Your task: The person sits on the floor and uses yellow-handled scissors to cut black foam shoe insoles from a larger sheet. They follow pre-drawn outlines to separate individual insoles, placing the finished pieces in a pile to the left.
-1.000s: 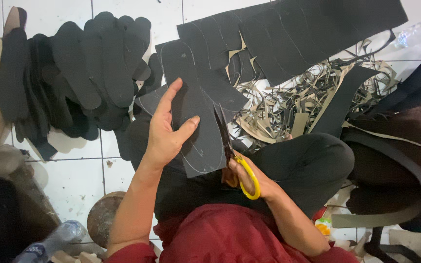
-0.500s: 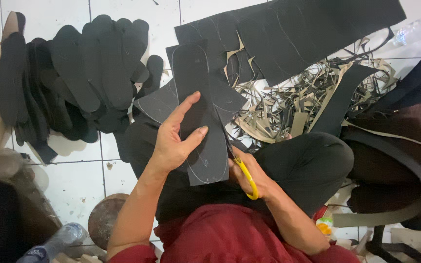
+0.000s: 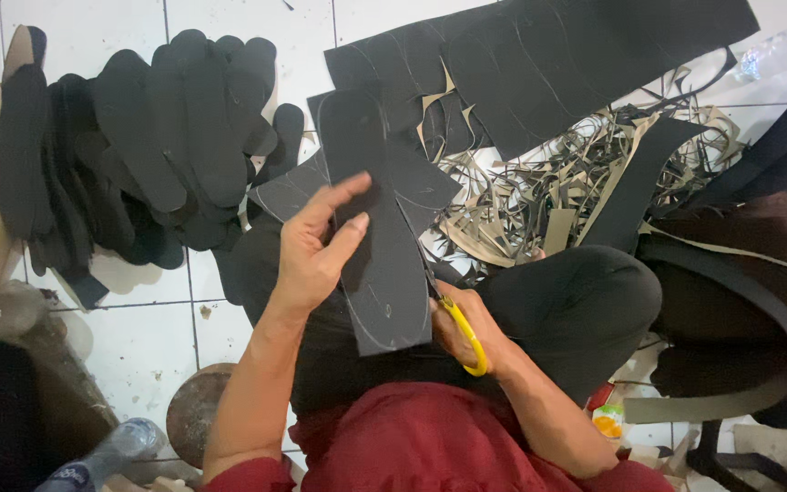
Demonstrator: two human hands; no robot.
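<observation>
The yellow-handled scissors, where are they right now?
In the head view, the yellow-handled scissors are in the right hand, just right of centre, over the person's lap, at the right edge of the dark sheet piece that the left hand holds.

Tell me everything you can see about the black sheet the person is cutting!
The black sheet looks like thin, flat foam or rubber, dark grey-black, with faint traced outlines on it. It is irregular, with flaps sticking out sideways and a long tongue reaching toward the person. The left hand holds it above the lap, fingers spread on its face. The right hand works yellow-handled scissors at its right edge.
</observation>
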